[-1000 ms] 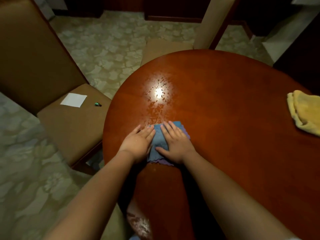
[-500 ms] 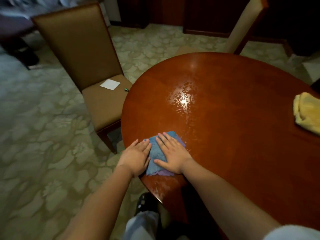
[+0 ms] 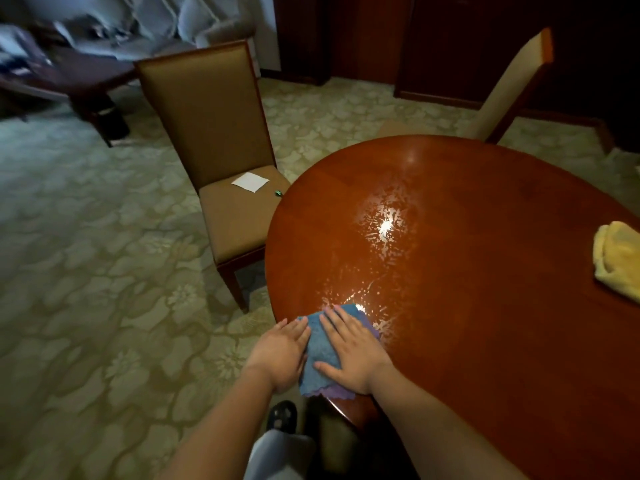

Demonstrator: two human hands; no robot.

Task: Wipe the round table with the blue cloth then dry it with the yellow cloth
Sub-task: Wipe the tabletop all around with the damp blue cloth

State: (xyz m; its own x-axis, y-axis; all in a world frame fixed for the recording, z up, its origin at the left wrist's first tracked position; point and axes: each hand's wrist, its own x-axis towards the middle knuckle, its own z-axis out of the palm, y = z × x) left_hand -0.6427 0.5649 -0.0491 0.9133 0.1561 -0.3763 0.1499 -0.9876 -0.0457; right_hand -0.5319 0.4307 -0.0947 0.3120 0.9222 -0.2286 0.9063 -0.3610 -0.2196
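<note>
The round reddish wooden table (image 3: 485, 306) fills the right half of the view, with wet streaks shining near its middle. A blue cloth (image 3: 320, 351) lies flat at the table's near left edge, its lower corner hanging over the rim. My left hand (image 3: 282, 353) and my right hand (image 3: 353, 349) press on it side by side with straight fingers. A crumpled yellow cloth (image 3: 618, 261) sits at the table's right edge, well away from both hands.
A brown padded chair (image 3: 221, 143) stands left of the table, with a white paper (image 3: 250, 182) and a small green object (image 3: 278, 193) on its seat. A second chair (image 3: 512, 88) leans at the far side. Patterned carpet surrounds the table.
Both hands and the blue cloth have slid toward the table's near left edge, leaving wet streaks behind. The view has pulled back and turned left.
</note>
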